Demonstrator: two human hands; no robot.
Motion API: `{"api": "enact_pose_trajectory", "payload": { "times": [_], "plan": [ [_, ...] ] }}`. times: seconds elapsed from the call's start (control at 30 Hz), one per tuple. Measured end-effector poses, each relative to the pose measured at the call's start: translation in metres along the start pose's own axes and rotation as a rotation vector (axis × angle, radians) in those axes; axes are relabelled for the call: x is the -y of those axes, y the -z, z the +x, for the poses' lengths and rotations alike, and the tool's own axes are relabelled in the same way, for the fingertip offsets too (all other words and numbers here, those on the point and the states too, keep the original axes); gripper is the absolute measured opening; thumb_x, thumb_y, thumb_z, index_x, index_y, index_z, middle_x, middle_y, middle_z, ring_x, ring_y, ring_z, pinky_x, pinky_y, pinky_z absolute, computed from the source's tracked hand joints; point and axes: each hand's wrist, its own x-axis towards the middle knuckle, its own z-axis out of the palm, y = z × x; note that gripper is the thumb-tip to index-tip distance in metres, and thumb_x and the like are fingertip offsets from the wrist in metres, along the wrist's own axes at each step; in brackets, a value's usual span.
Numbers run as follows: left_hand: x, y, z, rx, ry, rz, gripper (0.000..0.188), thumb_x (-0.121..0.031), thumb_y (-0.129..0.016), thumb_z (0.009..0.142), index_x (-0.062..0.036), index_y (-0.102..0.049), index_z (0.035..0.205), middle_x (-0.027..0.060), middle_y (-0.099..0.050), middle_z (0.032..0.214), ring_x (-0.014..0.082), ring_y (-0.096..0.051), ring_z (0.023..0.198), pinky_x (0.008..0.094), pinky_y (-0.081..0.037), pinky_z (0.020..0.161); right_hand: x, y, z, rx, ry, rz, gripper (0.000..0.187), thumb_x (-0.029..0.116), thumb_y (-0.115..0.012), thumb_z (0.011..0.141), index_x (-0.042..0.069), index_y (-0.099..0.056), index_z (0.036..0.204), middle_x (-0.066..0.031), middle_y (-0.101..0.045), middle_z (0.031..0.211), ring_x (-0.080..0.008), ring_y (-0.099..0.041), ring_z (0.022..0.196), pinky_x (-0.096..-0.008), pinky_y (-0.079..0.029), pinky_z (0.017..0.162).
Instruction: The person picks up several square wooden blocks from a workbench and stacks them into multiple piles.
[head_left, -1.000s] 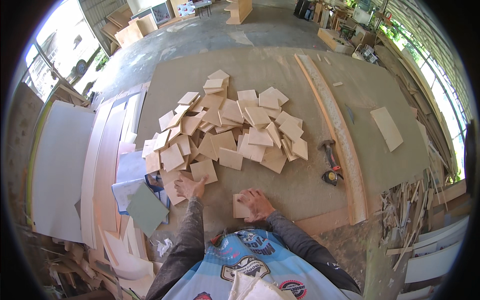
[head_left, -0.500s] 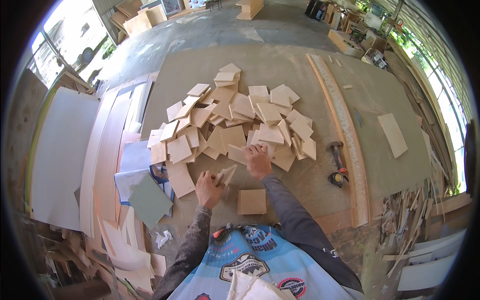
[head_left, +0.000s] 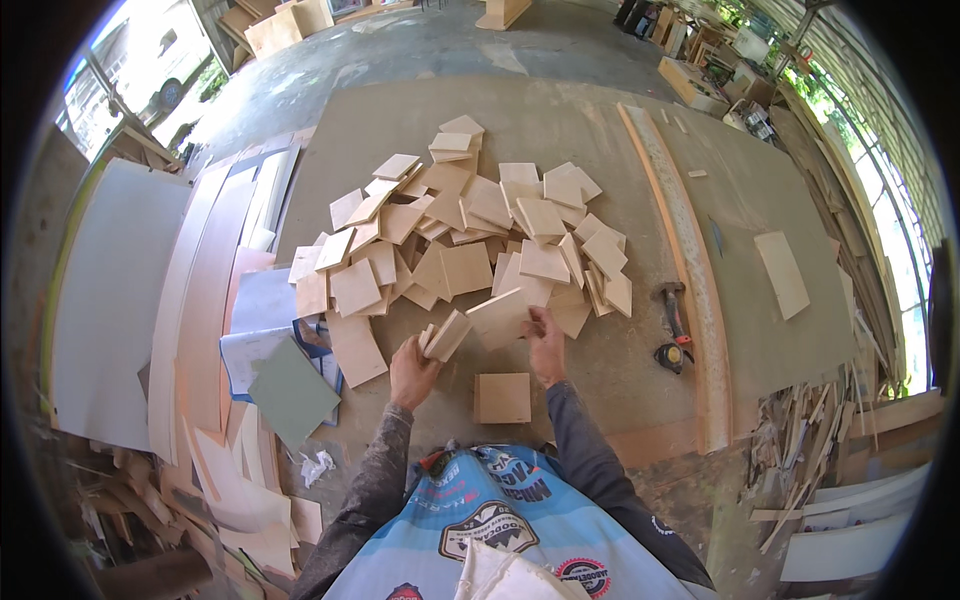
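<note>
The left hand (head_left: 412,365) is closed around a small stack of wooden squares (head_left: 446,335), held up off the counter (head_left: 620,370) and tilted. The right hand (head_left: 546,345) pinches the near edge of one more wooden square (head_left: 497,318), lifted and angled toward that stack, so both grips are shut on wood. Half a second ago the right hand was reaching out into the pile (head_left: 470,240) and the left held fewer pieces; now the right has drawn back with a fresh square, which suggests the stack in the left hand is growing piece by piece. A single square (head_left: 502,397) lies flat just in front of the person, apart from the heap (it has not moved).

Outward, the counter is a broad grey-brown sheet carrying the loose pile of squares. To the right lie a red-handled tool (head_left: 672,308) and a yellow tape measure (head_left: 675,356), beside a long straight board (head_left: 680,260). A lone panel (head_left: 781,273) lies further right. Long boards (head_left: 215,290) and a grey-green sheet (head_left: 290,390) sit at the left. Beyond is a concrete workshop floor (head_left: 420,50), with offcuts (head_left: 810,440) heaped at the right edge.
</note>
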Motion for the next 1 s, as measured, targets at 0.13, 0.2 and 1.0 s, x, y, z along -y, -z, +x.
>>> {"api": "enact_pose_trajectory", "payload": {
  "times": [0.13,0.2,1.0],
  "plan": [
    [-0.016,-0.007,0.006,0.090,-0.012,-0.152,0.070,-0.014,-0.070,0.072,-0.0011,-0.048,0.137,0.0246,-0.061,0.123,0.0405,-0.059,0.117,0.0452,-0.046,0.101,-0.026,-0.036,0.005,0.198,0.132,-0.291,0.037,-0.005,-0.059,0.087,0.000,-0.057,0.124,-0.0118,-0.064,0.119,-0.0261,-0.062,0.110,-0.0356,-0.050,0.095],
    [-0.025,-0.002,0.010,0.179,-0.109,-0.269,0.086,-0.012,-0.071,0.069,-0.0004,-0.036,0.147,0.0273,-0.054,0.137,0.0406,-0.051,0.131,0.0427,-0.041,0.110,-0.035,-0.052,0.003,0.207,0.373,-0.591,0.050,-0.007,-0.060,0.081,0.001,-0.054,0.130,-0.0162,-0.059,0.129,-0.0326,-0.058,0.120,-0.0379,-0.047,0.102],
    [0.008,-0.002,0.054,0.490,-0.312,-0.236,0.126,-0.019,-0.091,0.052,-0.0122,-0.022,0.157,0.0161,-0.043,0.145,0.0325,-0.039,0.140,0.0460,-0.030,0.119,0.011,-0.056,-0.008,0.745,0.092,-0.282,0.088,0.001,-0.076,0.061,0.006,-0.034,0.138,-0.0137,-0.043,0.141,-0.0290,-0.044,0.135,-0.0367,-0.031,0.116]
  ]
}}
